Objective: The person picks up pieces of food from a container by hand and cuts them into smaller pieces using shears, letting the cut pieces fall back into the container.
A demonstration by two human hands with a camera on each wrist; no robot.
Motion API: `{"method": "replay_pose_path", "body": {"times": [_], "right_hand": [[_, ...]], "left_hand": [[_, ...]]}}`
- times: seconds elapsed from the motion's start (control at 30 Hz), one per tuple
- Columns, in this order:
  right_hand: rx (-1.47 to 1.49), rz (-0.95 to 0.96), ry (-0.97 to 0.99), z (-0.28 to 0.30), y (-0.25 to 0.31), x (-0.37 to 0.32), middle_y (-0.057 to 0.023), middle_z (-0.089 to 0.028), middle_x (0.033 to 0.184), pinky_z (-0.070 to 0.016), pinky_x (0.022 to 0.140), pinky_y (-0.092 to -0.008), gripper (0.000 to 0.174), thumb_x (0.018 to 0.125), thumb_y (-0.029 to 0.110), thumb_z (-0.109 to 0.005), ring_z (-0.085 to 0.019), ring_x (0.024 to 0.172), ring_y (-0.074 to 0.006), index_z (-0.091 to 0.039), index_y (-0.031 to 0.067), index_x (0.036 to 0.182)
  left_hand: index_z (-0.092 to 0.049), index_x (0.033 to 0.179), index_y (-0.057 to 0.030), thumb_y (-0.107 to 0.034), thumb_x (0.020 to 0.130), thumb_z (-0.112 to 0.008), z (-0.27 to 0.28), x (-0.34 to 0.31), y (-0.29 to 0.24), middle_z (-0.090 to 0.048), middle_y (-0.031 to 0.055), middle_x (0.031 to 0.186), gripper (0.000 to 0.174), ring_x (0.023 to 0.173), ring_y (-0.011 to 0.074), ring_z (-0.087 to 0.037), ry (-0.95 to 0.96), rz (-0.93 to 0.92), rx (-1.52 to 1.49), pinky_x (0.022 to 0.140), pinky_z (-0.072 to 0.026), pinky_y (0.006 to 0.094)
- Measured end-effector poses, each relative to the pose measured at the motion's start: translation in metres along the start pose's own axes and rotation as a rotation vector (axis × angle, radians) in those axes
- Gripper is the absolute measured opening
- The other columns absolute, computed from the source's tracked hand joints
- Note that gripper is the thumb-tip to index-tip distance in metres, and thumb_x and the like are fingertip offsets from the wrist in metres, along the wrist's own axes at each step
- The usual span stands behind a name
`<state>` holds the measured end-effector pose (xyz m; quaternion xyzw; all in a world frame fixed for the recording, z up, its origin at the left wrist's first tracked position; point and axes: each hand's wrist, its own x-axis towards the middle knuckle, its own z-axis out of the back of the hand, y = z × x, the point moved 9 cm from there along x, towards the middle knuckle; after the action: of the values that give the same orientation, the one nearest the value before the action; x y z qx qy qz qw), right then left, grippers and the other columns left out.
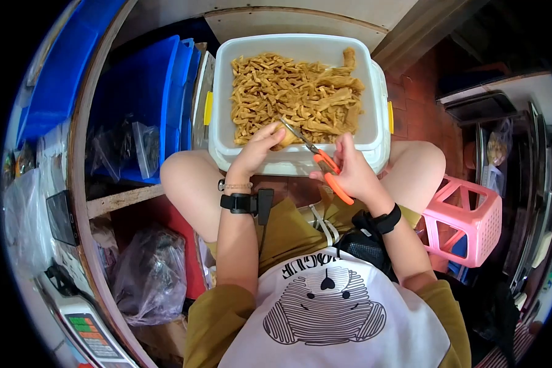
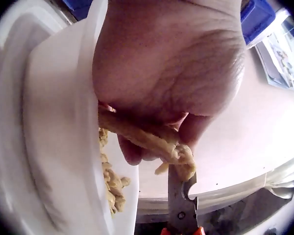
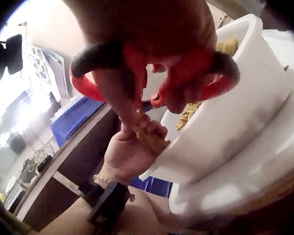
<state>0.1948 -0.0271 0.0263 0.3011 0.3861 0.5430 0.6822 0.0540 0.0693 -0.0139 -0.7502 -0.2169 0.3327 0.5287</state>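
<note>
My left hand (image 1: 260,147) grips a yellowish-brown strip (image 2: 147,138) over the near edge of the white tub (image 1: 294,42). My right hand (image 1: 354,173) holds scissors (image 1: 329,164) with orange-red handles, its fingers through the loops in the right wrist view. In the left wrist view the scissor blades (image 2: 182,205) meet the end of the strip. Inside the tub, small cut-looking pieces (image 1: 260,86) lie mostly at the left and longer strips (image 1: 334,101) at the right. Part of the strip is hidden by my left fingers.
The tub stands on a white container with yellow latches (image 1: 208,108), between the knees. Blue bins (image 1: 135,92) fill a shelf at the left, above a plastic bag (image 1: 153,276). A pink stool (image 1: 466,221) stands at the right. A scale (image 1: 89,328) is at the lower left.
</note>
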Motion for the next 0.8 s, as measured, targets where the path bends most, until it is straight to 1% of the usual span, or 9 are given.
{"method": "replay_pose_path", "body": {"times": [0.17, 0.23, 0.27, 0.33, 0.37, 0.43, 0.57, 0.63, 0.8], "right_hand": [[0.110, -0.029, 0.057, -0.007, -0.002, -0.002, -0.0088, -0.047, 0.061, -0.0395, 0.051, -0.0319, 0.065, 0.069, 0.036, -0.082, -0.045, 0.054, -0.0179, -0.029, 0.0067, 0.092], [0.161, -0.023, 0.050, -0.013, -0.006, -0.001, -0.0084, -0.048, 0.062, -0.0388, 0.050, -0.0308, 0.064, 0.071, 0.035, -0.081, -0.045, 0.054, -0.0164, -0.029, 0.0065, 0.095], [0.162, -0.024, 0.047, -0.012, -0.006, -0.001, -0.0084, -0.048, 0.062, -0.0388, 0.050, -0.0308, 0.064, 0.071, 0.035, -0.081, -0.045, 0.054, -0.0164, -0.029, 0.0065, 0.095], [0.139, -0.023, 0.003, -0.007, -0.006, 0.000, -0.0080, -0.047, 0.062, -0.0385, 0.050, -0.0299, 0.064, 0.072, 0.035, -0.081, -0.045, 0.055, -0.0162, -0.029, 0.0063, 0.096], [0.138, -0.023, 0.004, -0.007, -0.007, 0.001, -0.0080, -0.047, 0.062, -0.0385, 0.050, -0.0299, 0.064, 0.072, 0.035, -0.081, -0.045, 0.055, -0.0162, -0.029, 0.0063, 0.096], [0.081, -0.013, 0.004, -0.007, -0.009, 0.003, -0.0017, -0.045, 0.061, -0.0355, 0.049, -0.0241, 0.059, 0.075, 0.027, -0.080, -0.038, 0.054, -0.0094, -0.027, 0.0091, 0.095], [0.072, -0.055, -0.006, 0.001, -0.007, -0.001, -0.0021, -0.045, 0.061, -0.0360, 0.049, -0.0244, 0.059, 0.076, 0.027, -0.079, -0.039, 0.054, -0.0093, -0.028, 0.0090, 0.097], [0.081, -0.027, 0.022, -0.001, -0.011, -0.001, -0.0034, -0.048, 0.064, -0.0371, 0.050, -0.0250, 0.059, 0.076, 0.029, -0.079, -0.041, 0.054, -0.0101, -0.028, 0.0089, 0.100], [0.038, -0.062, 0.131, -0.007, -0.011, -0.004, -0.0050, -0.051, 0.069, -0.0395, 0.054, -0.0262, 0.060, 0.077, 0.032, -0.078, -0.044, 0.058, -0.0118, -0.028, 0.0092, 0.102]], "left_hand": [[-0.060, 0.106, -0.0032, -0.034, 0.095, -0.051, 0.007, 0.007, 0.020, -0.056, -0.0015, 0.093, 0.034, 0.087, 0.0095, -0.049, 0.073, 0.077, 0.112, 0.081, -0.0393, 0.0249], [-0.060, 0.111, -0.0013, -0.035, 0.094, -0.052, 0.011, 0.012, 0.015, -0.057, 0.0022, 0.101, 0.038, 0.094, 0.0128, -0.051, 0.006, -0.088, 0.390, 0.087, -0.0392, 0.0268], [-0.060, 0.111, -0.0013, -0.035, 0.094, -0.052, 0.013, 0.013, 0.019, -0.057, 0.0022, 0.101, 0.038, 0.094, 0.0128, -0.051, 0.010, -0.088, 0.391, 0.087, -0.0392, 0.0268], [-0.058, 0.115, 0.0022, -0.036, 0.094, -0.052, 0.003, 0.006, 0.013, -0.057, 0.0062, 0.113, 0.044, 0.103, 0.0150, -0.051, 0.072, 0.070, 0.205, 0.094, -0.0374, 0.0274], [-0.058, 0.115, 0.0022, -0.036, 0.094, -0.052, 0.004, 0.008, 0.019, -0.057, 0.0062, 0.113, 0.044, 0.103, 0.0150, -0.051, 0.071, 0.069, 0.204, 0.094, -0.0374, 0.0274], [-0.055, 0.120, 0.0039, -0.034, 0.095, -0.051, 0.015, 0.010, 0.025, -0.056, 0.0076, 0.119, 0.046, 0.108, 0.0149, -0.051, -0.083, 0.057, 0.184, 0.098, -0.0351, 0.0261], [-0.052, 0.124, 0.0045, -0.032, 0.096, -0.050, 0.012, 0.007, 0.016, -0.056, 0.0065, 0.120, 0.046, 0.110, 0.0140, -0.049, -0.105, 0.008, -0.017, 0.098, -0.0349, 0.0260], [-0.048, 0.128, 0.0031, -0.030, 0.098, -0.048, 0.019, 0.010, 0.014, -0.055, 0.0049, 0.120, 0.045, 0.112, 0.0126, -0.048, -0.143, -0.086, -0.126, 0.099, -0.0338, 0.0255], [-0.048, 0.129, 0.0021, -0.032, 0.099, -0.046, 0.021, 0.014, 0.017, -0.055, 0.0040, 0.120, 0.045, 0.113, 0.0116, -0.046, -0.163, -0.142, -0.102, 0.099, -0.0326, 0.0255]]}}
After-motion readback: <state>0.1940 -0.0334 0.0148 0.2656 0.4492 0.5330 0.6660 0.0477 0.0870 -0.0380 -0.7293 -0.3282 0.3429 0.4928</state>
